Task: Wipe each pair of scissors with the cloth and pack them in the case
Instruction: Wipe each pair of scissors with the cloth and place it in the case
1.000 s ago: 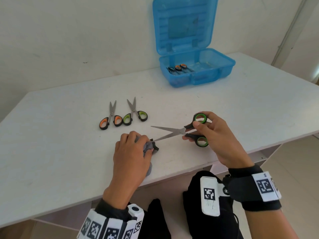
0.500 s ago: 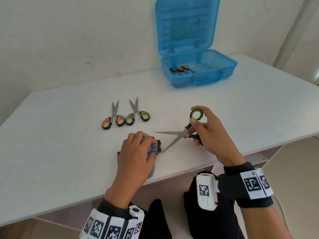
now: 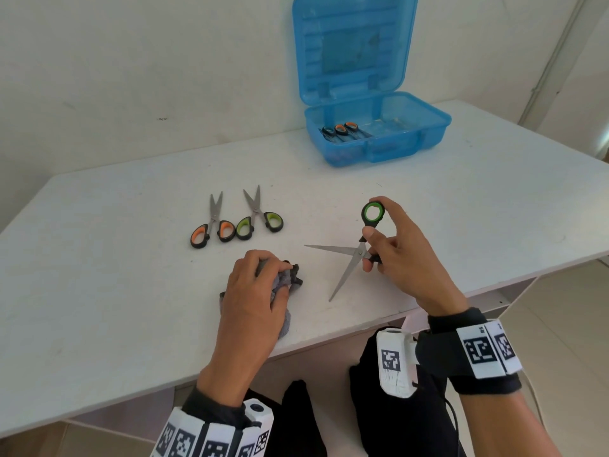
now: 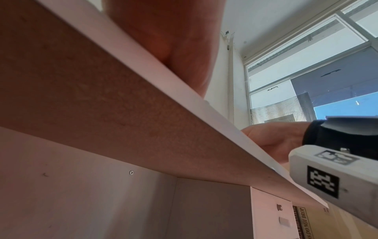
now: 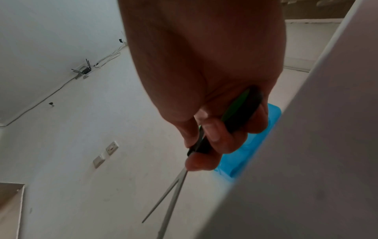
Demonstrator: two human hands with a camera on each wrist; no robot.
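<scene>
A white surface [image 3: 99, 291] was set against a pale wall. The open blue case [image 3: 379, 140] held scissors with orange handles [image 3: 342, 129]. "DO NOT DROP" was printed under the surface. Green-handled scissors [image 3: 359, 249], blades spread, were gripped by the right hand [image 3: 395, 255]; the grey cloth [image 3: 286, 282] was bunched in the left hand [image 3: 253, 298].

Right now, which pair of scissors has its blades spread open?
The green-handled scissors held in the right hand: their blades splay wide apart. The orange-handled pair and green-handled pair lying on the table are barely parted.
</scene>
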